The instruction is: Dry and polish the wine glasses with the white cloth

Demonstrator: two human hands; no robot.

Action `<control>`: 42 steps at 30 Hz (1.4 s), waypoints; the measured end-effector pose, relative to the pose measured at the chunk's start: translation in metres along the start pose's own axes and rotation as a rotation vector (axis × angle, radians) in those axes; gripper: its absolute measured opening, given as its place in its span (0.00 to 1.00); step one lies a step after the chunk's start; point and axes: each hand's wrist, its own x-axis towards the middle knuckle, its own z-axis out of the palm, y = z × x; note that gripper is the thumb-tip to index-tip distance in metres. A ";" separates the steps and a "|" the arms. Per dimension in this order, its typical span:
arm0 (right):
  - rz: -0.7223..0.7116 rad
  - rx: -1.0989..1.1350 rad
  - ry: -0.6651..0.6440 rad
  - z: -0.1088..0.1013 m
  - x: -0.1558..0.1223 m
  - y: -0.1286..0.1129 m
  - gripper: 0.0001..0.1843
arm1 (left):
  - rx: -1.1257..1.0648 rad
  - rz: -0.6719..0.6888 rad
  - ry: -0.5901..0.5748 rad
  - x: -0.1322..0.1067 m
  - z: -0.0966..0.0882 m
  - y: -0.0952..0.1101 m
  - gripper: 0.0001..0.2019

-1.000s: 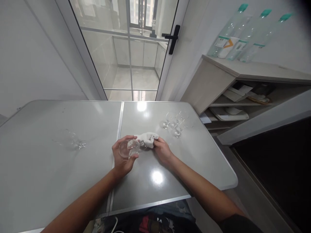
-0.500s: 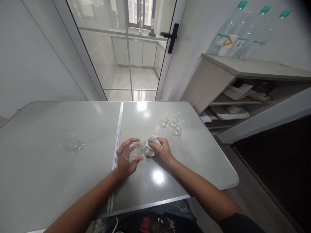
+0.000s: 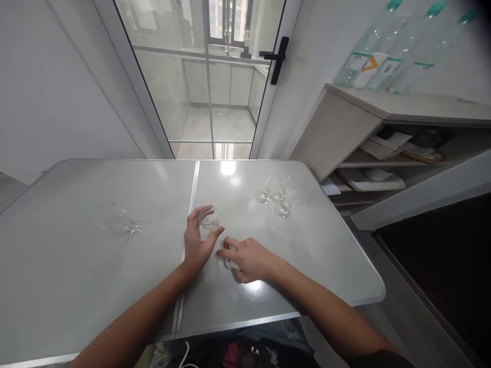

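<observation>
A clear stemmed glass [image 3: 209, 220] sits in the curve of my left hand [image 3: 197, 240]. Fingers wrap its far left side and the thumb lies along the near right. Its round rim faces up toward me; the lower part is hard to make out. Just to the right and nearer to me, my right hand [image 3: 249, 258] is bent over a white cloth [image 3: 232, 264], mostly hidden under the fingers. The cloth is apart from the glass. Several clear stemmed glasses [image 3: 284, 211] stand grouped at the right of the table, beyond my right hand.
More clear stemmed glassware [image 3: 133, 227] stands on the left half of the grey table [image 3: 76, 286]; the exact number is unclear. A metal seam [image 3: 194, 186] divides the tabletop. Behind is a glass door [image 3: 230, 122]. At right, a shelf unit [image 3: 326, 122] carries plastic bottles [image 3: 356, 61].
The cloth has come away from the glass, drawn toward me by my right hand, which has turned palm down. My left hand has brought the glass slightly farther away and more upright.
</observation>
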 end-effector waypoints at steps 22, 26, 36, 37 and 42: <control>0.773 -0.171 0.051 0.011 0.013 -0.005 0.40 | 0.017 -0.024 -0.256 0.000 0.006 -0.012 0.53; 0.953 -0.186 0.061 0.003 0.009 0.013 0.36 | 0.079 -0.068 -0.275 -0.001 0.008 -0.011 0.46; 1.062 -0.156 0.122 -0.001 0.001 0.033 0.36 | 0.149 -0.082 -0.331 -0.002 0.011 -0.014 0.37; 1.068 -0.149 0.127 -0.002 0.000 0.034 0.36 | 0.143 -0.087 -0.338 -0.002 0.011 -0.013 0.37; 1.095 -0.108 0.148 -0.006 -0.003 0.042 0.35 | 0.131 -0.055 -0.397 -0.001 0.011 -0.012 0.37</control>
